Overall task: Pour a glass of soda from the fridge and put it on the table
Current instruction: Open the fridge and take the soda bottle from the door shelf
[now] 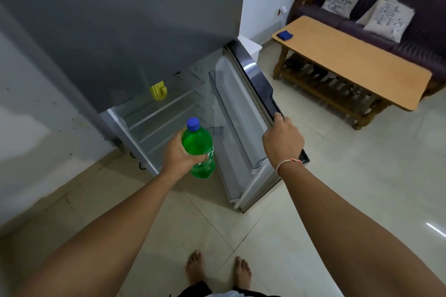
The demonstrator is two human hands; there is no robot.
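A green soda bottle point(201, 149) with a blue cap is upright in my left hand point(179, 155), which grips its body just in front of the open fridge point(120, 31). My right hand point(282, 140) is closed around the top edge of the open fridge door point(251, 75), which swings out to the right. Inside, the glass shelves hold only a yellow cup point(158, 90). The wooden table point(350, 60) stands to the right, beyond the door. No glass is in view.
A small blue cloth point(284, 35) lies on the table's far left corner. A dark sofa point(386, 19) with two cushions stands behind the table. A grey wall runs along the left. My bare feet point(217, 270) stand on pale floor tiles.
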